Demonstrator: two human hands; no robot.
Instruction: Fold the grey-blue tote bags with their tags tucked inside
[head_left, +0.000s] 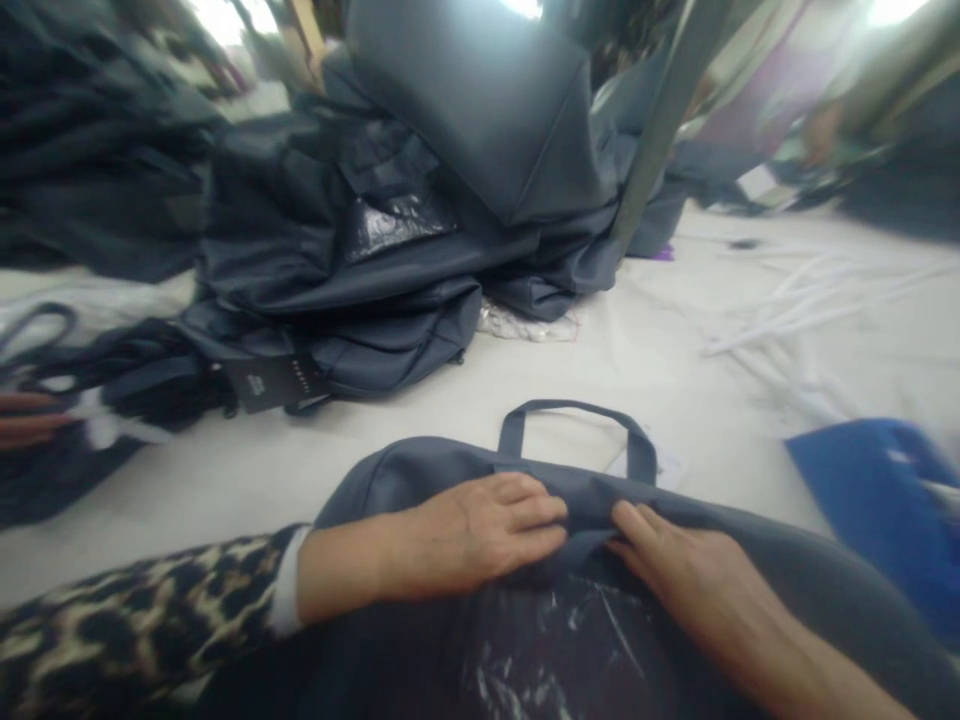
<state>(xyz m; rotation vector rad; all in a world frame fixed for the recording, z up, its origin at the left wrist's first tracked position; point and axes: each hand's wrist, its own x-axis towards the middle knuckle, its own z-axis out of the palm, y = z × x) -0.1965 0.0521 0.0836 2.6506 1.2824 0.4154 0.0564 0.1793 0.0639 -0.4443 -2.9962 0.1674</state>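
Note:
A dark blue-grey bag (427,462) lies in front of me, with a strap handle (574,406) standing up from its far edge. My left hand (480,530) is closed on the fabric just below the handle, fingers pressed together. Close by on the right, my right hand (675,560) pinches the same fabric between thumb and fingers. A raised fold runs between the two hands. Below them, a shiny clear plastic piece (555,640) shows on the bag; its lower part is cut off by the frame.
Several similar bags (390,290) are heaped beyond, beside a slanted metal post (660,130). A black tag (274,382) hangs from one. At left, another person's hand (34,420) holds dark straps. White strips (802,310) and a blue piece (877,500) lie on the white table (675,350).

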